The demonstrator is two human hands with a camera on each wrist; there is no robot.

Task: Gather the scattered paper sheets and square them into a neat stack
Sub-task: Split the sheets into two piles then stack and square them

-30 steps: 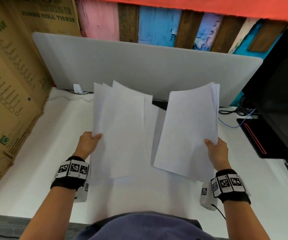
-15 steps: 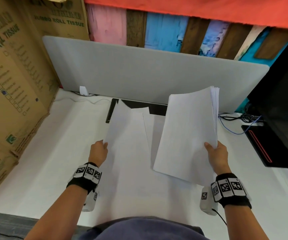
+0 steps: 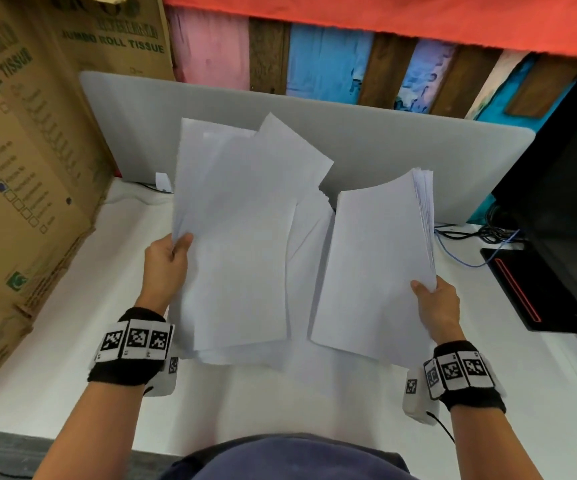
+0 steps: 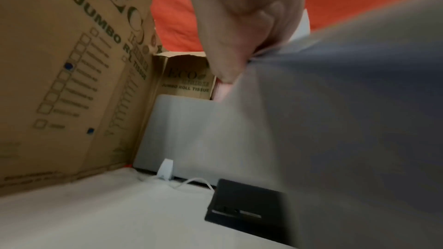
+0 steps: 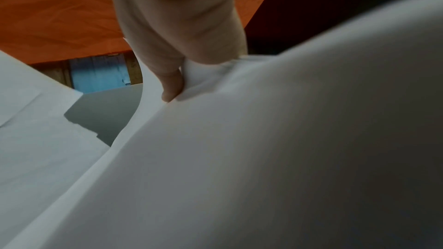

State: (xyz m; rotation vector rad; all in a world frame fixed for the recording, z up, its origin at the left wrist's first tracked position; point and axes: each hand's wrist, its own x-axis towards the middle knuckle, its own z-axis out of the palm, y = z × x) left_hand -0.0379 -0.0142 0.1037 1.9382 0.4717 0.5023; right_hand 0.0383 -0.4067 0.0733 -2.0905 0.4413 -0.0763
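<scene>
Left hand (image 3: pixel 165 263) pinches loose sheets (image 3: pixel 238 244), right hand (image 3: pixel 436 306) pinches a stack (image 3: pixel 373 271), both above the counter (image 3: pixel 58 341).

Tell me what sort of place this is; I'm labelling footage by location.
Probably an office desk doubling as storage: a grey desk divider, a black monitor with cables, and tissue cartons stacked alongside.

Cardboard box (image 3: pixel 37 150) reads "ECO" and "JUMBO ROLL TISSUE".

Both forearms raised, left hand (image 3: pixel 166 263) and right hand (image 3: pixel 436 303) in pinching grip.
</scene>
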